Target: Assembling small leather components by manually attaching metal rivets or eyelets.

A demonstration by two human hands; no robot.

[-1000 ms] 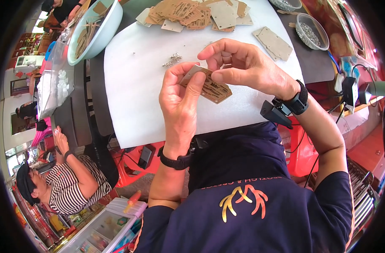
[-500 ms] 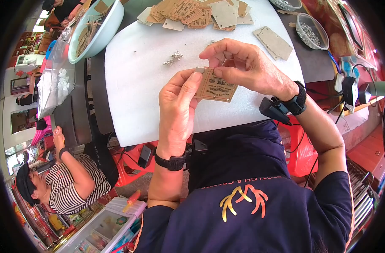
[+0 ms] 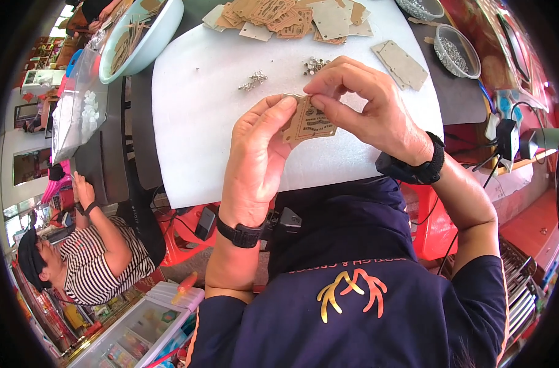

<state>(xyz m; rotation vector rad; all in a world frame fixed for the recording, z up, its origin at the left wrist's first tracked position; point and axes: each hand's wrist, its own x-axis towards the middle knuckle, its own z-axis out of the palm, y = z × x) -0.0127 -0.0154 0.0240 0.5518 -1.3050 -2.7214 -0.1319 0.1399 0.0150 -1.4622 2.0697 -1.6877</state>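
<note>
Above the white sheet, my left hand (image 3: 261, 147) pinches a small brown printed card (image 3: 311, 124) by its left side, thumb on top. My right hand (image 3: 366, 104) closes its thumb and index finger on the card's upper right corner; whether a small part sits between those fingertips is hidden. Just beyond my hands lie two small heaps of metal pieces: one of silver studs (image 3: 253, 81) on the left, another of round silver caps (image 3: 315, 65) close to my right fingers. Farther off is a pile of brown and grey cards (image 3: 279, 17).
Two grey cards (image 3: 401, 63) lie at the right of the white sheet (image 3: 200, 141). Beyond them stands a clear bowl (image 3: 456, 52) of metal pieces. A pale blue basin (image 3: 143, 40) with card scraps is at the left. A person in a striped shirt (image 3: 111, 260) sits left.
My right hand has shifted slightly right and down, uncovering the heap of round caps. The card has tilted a little in my fingers. The person at the left has brought their hands together.
</note>
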